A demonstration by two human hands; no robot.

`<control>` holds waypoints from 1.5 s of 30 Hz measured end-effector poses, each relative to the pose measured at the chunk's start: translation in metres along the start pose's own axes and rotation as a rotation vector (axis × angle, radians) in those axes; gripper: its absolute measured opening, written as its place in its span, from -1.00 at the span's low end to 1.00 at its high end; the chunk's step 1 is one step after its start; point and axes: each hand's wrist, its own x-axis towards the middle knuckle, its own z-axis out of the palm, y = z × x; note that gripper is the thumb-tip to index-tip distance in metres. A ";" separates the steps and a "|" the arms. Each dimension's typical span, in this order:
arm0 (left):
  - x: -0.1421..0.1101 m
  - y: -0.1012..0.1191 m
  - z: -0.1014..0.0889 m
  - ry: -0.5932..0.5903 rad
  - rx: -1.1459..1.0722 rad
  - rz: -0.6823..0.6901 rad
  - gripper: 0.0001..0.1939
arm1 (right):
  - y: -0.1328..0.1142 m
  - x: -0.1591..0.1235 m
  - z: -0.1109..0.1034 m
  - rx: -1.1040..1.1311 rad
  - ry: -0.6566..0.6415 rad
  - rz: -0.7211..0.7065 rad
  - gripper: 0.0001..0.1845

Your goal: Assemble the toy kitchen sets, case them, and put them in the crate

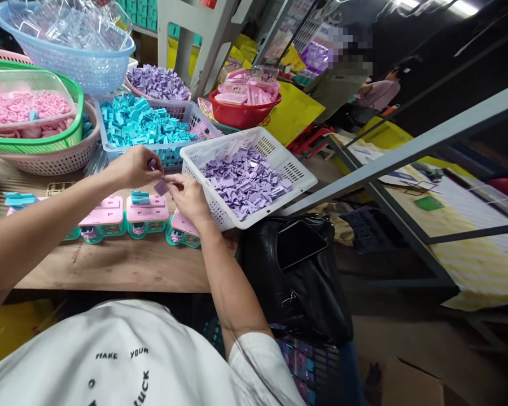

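Above a row of pink and teal toy pieces, my two hands come close together. My left hand is closed, with a small purple plastic piece between its fingers. Thumb and finger of my right hand pinch a flat purple plastic piece. A blue part sits on top of one toy in the row, and another blue part shows at the left end. Just right of my right hand is a tilted white basket of similar purple pieces.
Behind my hands stands a blue basket of turquoise parts. Pink parts fill a green basket at left, below a blue bowl of clear plastic. A black bag holding a phone adjoins the wooden table. Other people are farther back.
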 end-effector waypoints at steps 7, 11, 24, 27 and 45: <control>0.009 -0.007 0.008 -0.081 0.412 0.089 -0.78 | -0.020 -0.001 -0.006 -0.394 -0.164 -0.037 -0.73; -0.029 -0.012 0.000 0.060 0.427 0.272 -0.76 | -0.030 -0.050 -0.023 -0.344 -0.094 -0.222 -0.74; -0.132 -0.055 0.111 -0.211 -0.030 0.435 -0.74 | 0.069 -0.191 0.035 -0.522 -0.028 -0.145 -0.62; -0.130 -0.045 0.113 -0.223 -0.043 0.419 -0.72 | 0.054 -0.178 0.039 -0.459 -0.050 -0.159 -0.65; -0.118 -0.019 0.096 -0.091 -0.292 0.403 -0.71 | 0.011 -0.161 0.005 0.067 0.065 -0.075 -0.64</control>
